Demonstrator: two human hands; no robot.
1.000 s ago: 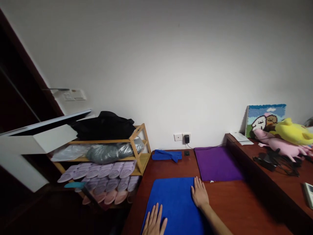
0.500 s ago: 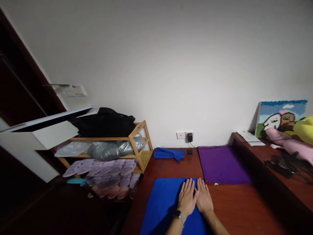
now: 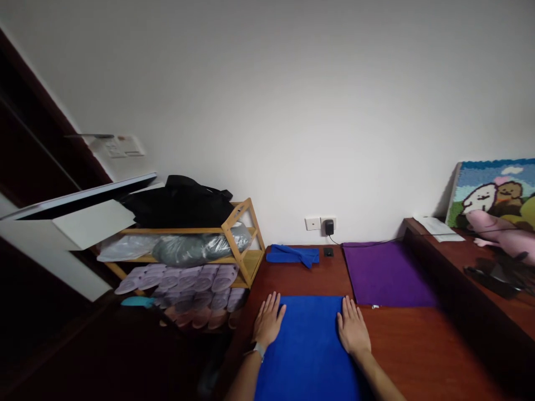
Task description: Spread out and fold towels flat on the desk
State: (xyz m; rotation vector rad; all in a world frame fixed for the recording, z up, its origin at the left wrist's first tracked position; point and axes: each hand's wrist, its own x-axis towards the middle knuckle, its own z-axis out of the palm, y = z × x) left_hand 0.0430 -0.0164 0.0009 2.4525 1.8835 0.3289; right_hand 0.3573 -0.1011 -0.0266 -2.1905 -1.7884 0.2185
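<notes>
A blue cloth [image 3: 310, 345] lies spread flat on the reddish-brown wooden table. My left hand [image 3: 268, 322] rests palm down over its far left corner, fingers stretched out, with a watch on the wrist. At the far right corner my right hand [image 3: 353, 327] also lies flat, fingers extended along the cloth's edge. Neither hand grips anything. The lower part of the cloth runs out of view at the bottom.
Behind the cloth lies a folded blue strip [image 3: 293, 255]. A purple cloth [image 3: 388, 274] is spread at the right, beside a raised ledge with a pink plush toy [image 3: 497, 236]. Left of the table stands a wooden shoe rack [image 3: 240, 245]; a plugged-in charger [image 3: 329, 227] trails a cable.
My left hand has slid left across the blue cloth, from beside my right hand to the far left corner. My right hand stays near the right edge. The view has shifted slightly.
</notes>
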